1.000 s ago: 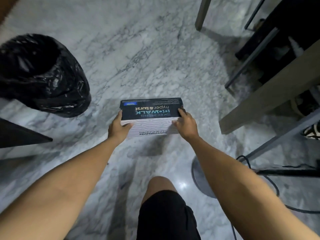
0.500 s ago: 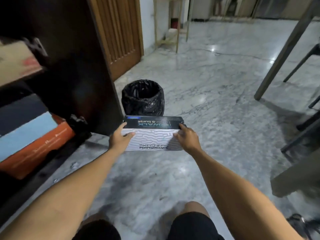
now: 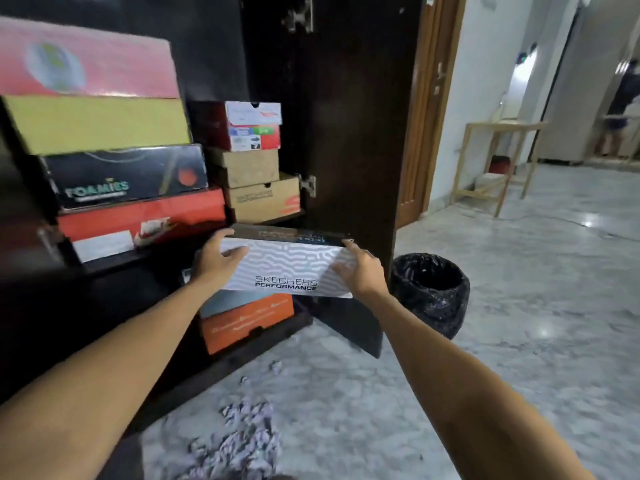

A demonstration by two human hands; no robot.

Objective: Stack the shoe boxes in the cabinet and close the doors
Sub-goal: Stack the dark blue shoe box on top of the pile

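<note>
I hold a white and black Skechers shoe box (image 3: 287,268) in front of the dark cabinet (image 3: 214,46). My left hand (image 3: 216,259) grips its left end and my right hand (image 3: 360,271) grips its right end. The box hangs above an orange box (image 3: 247,322) with a pale blue box on it on the bottom shelf. The upper shelf carries a stack with a pink box (image 3: 86,60), a yellow box, a black Foamies box (image 3: 124,178) and a red box (image 3: 145,220). Beside it stand smaller brown boxes (image 3: 263,199) and a red and white box. The cabinet's right door (image 3: 349,133) stands open.
A black-bagged bin (image 3: 429,289) sits on the marble floor just right of the open door. A small wooden table (image 3: 498,161) stands by the far wall. A person stands far off at the right edge. A wooden room door is behind the cabinet door.
My view swung up and left from the floor to the cabinet. Both hands carried the Skechers box up from the floor to the front of the lower shelf.
</note>
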